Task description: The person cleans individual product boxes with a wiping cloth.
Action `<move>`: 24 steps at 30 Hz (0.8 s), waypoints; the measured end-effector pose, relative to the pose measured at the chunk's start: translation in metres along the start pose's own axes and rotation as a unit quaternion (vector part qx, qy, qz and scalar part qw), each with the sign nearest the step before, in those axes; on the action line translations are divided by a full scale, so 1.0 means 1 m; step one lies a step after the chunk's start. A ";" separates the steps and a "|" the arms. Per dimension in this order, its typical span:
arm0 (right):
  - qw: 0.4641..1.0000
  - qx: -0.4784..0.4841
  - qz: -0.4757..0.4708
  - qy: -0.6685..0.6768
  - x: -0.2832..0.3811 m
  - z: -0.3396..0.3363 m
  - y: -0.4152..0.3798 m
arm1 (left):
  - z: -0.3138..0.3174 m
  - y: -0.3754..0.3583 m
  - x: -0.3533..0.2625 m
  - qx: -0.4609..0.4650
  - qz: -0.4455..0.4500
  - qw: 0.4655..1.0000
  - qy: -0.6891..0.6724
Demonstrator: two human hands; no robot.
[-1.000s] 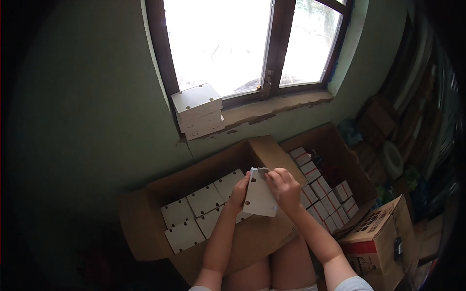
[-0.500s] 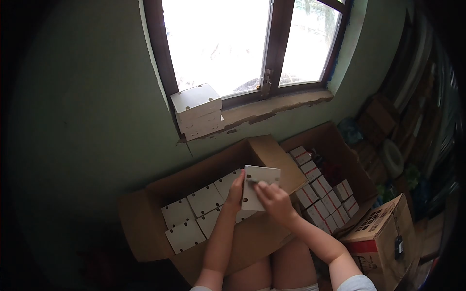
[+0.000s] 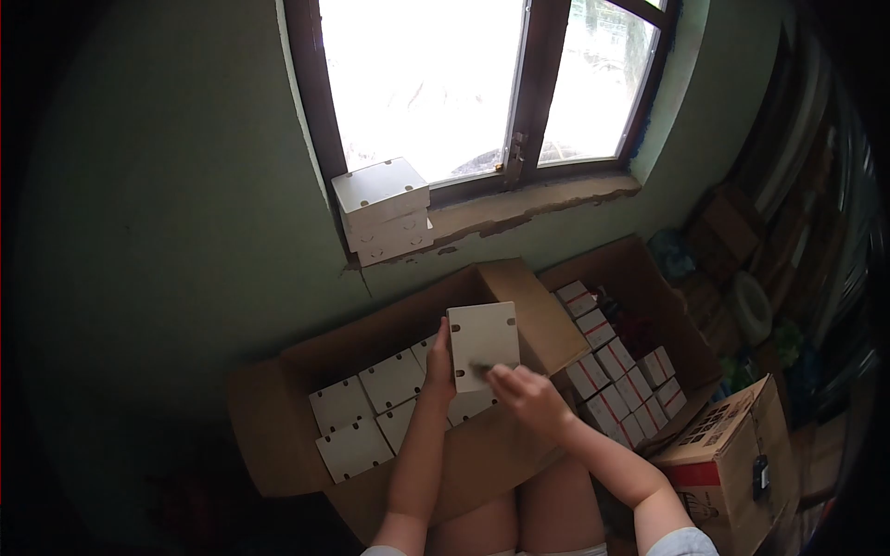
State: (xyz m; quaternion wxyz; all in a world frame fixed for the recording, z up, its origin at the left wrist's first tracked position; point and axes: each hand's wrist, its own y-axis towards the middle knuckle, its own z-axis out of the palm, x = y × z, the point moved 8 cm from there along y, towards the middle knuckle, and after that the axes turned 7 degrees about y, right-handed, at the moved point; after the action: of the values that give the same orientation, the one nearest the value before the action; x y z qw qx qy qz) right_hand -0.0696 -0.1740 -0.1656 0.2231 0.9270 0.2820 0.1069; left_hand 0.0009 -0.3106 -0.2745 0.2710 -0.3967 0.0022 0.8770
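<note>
My left hand (image 3: 439, 361) grips the left side of a white junction box (image 3: 484, 338), fingers wrapped round its edge. The box is tilted up over the open carton, and dark oval slots show near its corners. At the box's lower part is my right hand (image 3: 527, 398), its fingers pinched together. A small dark blurred thing (image 3: 478, 368) shows just off the fingertips; its kind cannot be made out. Below, the big cardboard carton (image 3: 278, 463) holds several more white junction boxes (image 3: 355, 448), laid in rows.
A stack of white boxes (image 3: 382, 206) stands on the windowsill (image 3: 528, 201). To the right, a second carton (image 3: 607, 262) holds several small white packs with red stripes (image 3: 612, 360). A closed brown carton (image 3: 732, 454) with a dark device stands nearer on the right.
The held box has moved slightly left and up, and its face has turned more upright. My right hand has shifted from its middle down to its lower edge.
</note>
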 end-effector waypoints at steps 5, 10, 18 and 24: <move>0.978 -0.097 0.161 -0.087 -0.042 -0.016 0.020 | 0.024 -0.014 0.003 0.005 -0.041 0.997 0.061; 1.000 -0.009 0.025 0.003 0.013 0.002 0.021 | 0.009 -0.008 -0.002 -0.022 -0.009 0.999 0.034; 0.969 -0.140 0.201 -0.046 -0.044 -0.022 0.038 | 0.013 -0.007 0.009 -0.013 -0.024 0.999 0.032; 0.997 -0.035 0.073 -0.012 0.009 0.001 0.031 | 0.004 -0.018 -0.021 -0.078 0.022 0.994 0.067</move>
State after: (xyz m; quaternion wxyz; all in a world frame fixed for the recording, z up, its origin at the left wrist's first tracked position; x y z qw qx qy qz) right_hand -0.0474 -0.1926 -0.1515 0.2510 0.9378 0.2071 0.1213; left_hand 0.0177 -0.3041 -0.2534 0.2188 -0.4745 -0.0395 0.8517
